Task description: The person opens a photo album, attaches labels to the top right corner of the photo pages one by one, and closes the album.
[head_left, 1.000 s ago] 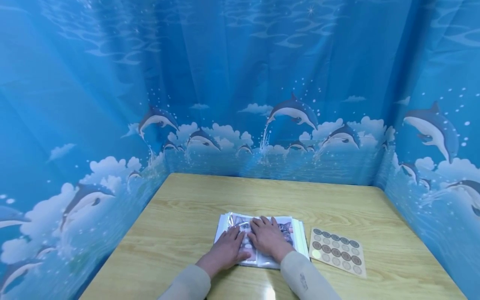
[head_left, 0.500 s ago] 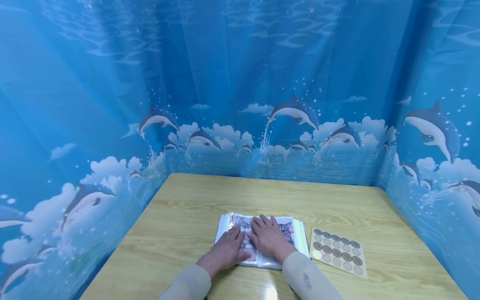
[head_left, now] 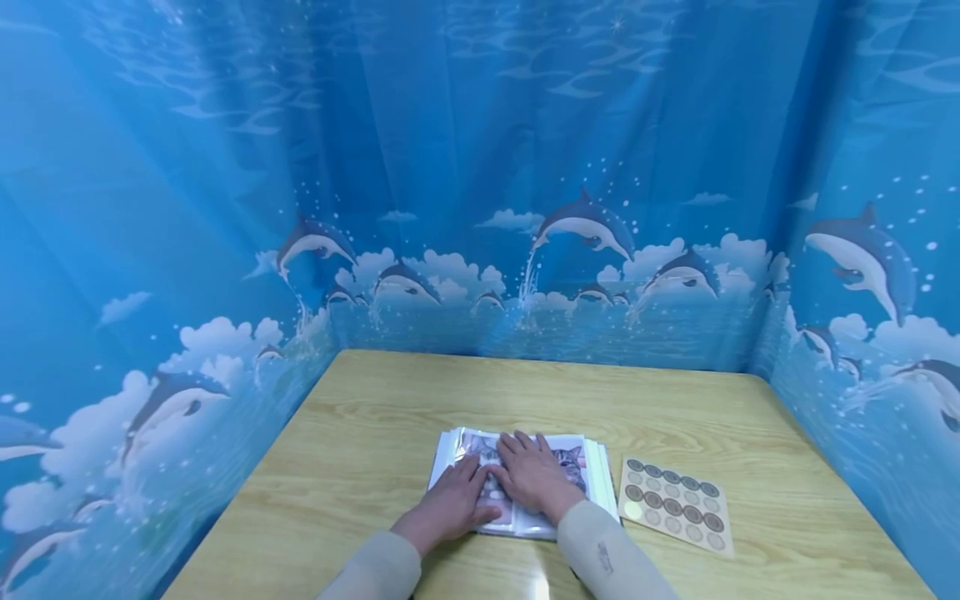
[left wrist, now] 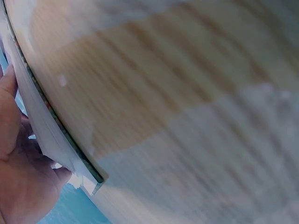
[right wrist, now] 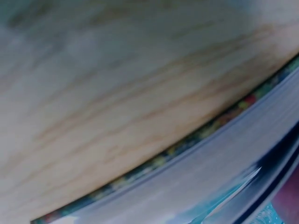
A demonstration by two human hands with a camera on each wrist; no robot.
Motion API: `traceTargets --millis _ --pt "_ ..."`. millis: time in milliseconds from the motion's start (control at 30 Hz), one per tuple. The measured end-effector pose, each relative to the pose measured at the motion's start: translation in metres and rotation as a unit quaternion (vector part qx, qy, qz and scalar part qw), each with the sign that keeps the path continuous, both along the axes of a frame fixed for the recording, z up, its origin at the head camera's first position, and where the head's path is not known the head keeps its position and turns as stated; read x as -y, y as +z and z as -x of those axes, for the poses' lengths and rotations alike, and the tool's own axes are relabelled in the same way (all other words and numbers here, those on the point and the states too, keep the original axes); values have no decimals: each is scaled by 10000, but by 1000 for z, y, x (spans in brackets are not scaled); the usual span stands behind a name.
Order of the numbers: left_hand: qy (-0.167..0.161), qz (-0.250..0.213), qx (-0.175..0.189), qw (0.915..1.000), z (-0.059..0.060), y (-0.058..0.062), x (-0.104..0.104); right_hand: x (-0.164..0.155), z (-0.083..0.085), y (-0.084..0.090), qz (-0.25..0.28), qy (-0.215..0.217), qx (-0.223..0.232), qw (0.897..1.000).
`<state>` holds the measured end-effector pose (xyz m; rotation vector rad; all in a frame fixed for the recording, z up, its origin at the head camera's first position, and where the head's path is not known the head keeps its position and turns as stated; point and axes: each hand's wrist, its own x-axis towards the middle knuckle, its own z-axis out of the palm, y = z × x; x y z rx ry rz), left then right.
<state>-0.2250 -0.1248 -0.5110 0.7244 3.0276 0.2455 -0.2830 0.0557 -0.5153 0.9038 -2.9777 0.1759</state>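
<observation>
An album (head_left: 596,479) with clear plastic sleeves lies spread on the wooden table, cat pictures showing on its pages. My left hand (head_left: 452,502) rests flat on the left page, fingers extended toward the middle. Over the centre fold and right page lies my right hand (head_left: 534,477), its fingers straight and pressed on the sleeve. The thumb of the right hand comes close to the left fingertips. In the left wrist view the album's edge (left wrist: 60,126) shows beside the left hand (left wrist: 23,163). The right wrist view shows the album's thick page stack and patterned cover edge (right wrist: 187,147).
To the right of the album lies a beige card (head_left: 673,505) with rows of round stickers, some dark and some pale. The wooden table (head_left: 360,442) is enclosed by a blue curtain (head_left: 450,167) printed with dolphins.
</observation>
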Motion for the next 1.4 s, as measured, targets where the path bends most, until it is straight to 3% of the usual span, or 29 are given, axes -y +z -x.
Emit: traceTargets --millis 1400 --pt "-13 -62 80 9999 1 1 1 -12 -8 -3 -345 -87 -161 9992"
